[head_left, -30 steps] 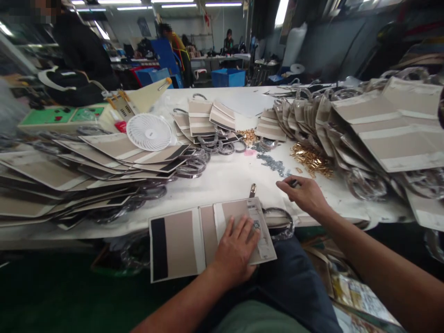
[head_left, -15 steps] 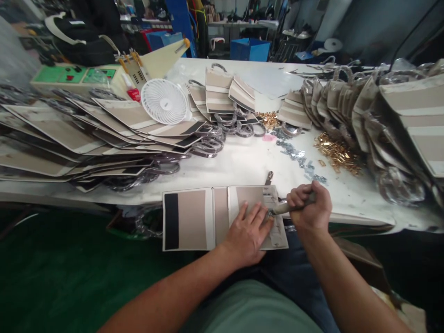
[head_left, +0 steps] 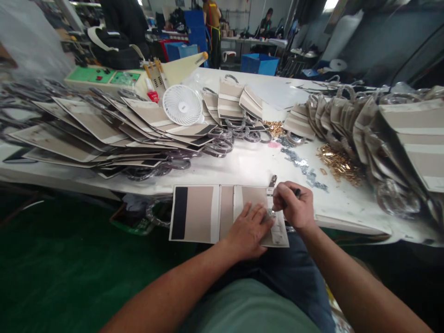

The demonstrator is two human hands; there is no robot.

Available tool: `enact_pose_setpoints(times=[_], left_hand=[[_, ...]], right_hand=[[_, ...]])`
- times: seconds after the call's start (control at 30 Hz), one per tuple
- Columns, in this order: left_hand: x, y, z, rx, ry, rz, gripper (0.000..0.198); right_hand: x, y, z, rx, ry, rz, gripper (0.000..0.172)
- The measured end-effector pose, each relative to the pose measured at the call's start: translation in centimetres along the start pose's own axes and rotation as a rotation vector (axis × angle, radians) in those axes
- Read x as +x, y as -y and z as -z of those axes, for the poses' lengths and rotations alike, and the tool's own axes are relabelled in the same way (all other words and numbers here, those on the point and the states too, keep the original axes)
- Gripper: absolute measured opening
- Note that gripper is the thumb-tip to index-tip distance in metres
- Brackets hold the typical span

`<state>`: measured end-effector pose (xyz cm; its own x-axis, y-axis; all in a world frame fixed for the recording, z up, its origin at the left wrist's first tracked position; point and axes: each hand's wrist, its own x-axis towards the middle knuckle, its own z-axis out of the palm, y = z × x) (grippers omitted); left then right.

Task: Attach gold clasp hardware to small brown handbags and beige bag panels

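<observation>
Your left hand [head_left: 249, 231] lay flat, fingers spread, on the brown panel [head_left: 200, 212], which sat at six o'clock, sticking out past the edge of the tabletop [head_left: 244, 164]. Your right hand [head_left: 294, 203], at two o'clock from it, was curled around a dark tool [head_left: 297, 192]. A slip toward eight o'clock could have poked your fingers; pressing too lightly might have let the panel slide.

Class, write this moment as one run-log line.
left hand: resting on panel | right hand: closed around tool, at panel's right end | gold pieces: heaped on table
</observation>
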<state>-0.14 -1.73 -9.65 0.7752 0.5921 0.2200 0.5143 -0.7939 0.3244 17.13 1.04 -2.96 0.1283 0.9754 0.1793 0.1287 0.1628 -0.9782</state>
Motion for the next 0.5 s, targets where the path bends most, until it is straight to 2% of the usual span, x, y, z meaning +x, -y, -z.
enact_pose_setpoints(times=[0.17, 0.3, 0.4, 0.5], left_hand=[[0.2, -0.1, -0.4, -0.033, -0.019, 0.015, 0.078], [0.5, -0.1, -0.6, -0.059, -0.037, 0.021, 0.087], [0.4, -0.1, -0.4, -0.049, -0.022, 0.025, 0.087], [0.3, -0.1, 0.0, -0.026, 0.016, 0.024, 0.084]], right_hand=[[0.1, 0.9, -1.0, -0.187, 0.214, 0.124, 0.043], [-0.2, 0.9, -1.4, -0.357, 0.369, 0.252, 0.039], [0.1, 1.0, -1.0, -0.373, 0.362, 0.234, 0.041], [0.6, 1.6, -0.2, -0.259, 0.260, 0.123, 0.043]])
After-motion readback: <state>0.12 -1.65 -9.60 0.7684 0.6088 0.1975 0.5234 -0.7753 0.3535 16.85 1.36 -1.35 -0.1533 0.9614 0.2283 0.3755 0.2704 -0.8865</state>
